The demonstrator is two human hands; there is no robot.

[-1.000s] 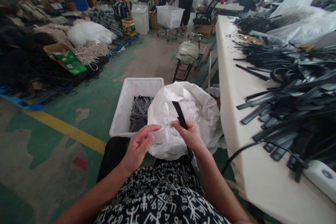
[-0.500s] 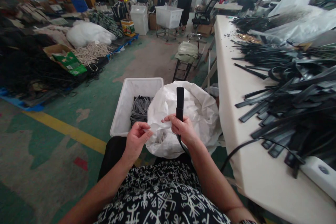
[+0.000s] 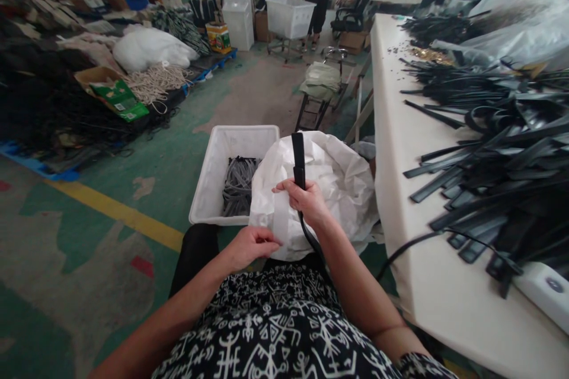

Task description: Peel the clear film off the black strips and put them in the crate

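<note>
white bins (image 3: 208, 189): 3 | white sack (image 3: 342, 189): 1 | held strap (image 3: 297, 157): 1

White bin (image 3: 208, 189) of perhaps grey straps (image 3: 237, 185)

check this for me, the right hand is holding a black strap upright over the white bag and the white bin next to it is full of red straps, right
Not quite. The head view shows the right hand gripping the black strap upright over the white bag, but the white bin beside it holds grey straps, not red ones, and they cover only part of the bin.
</note>
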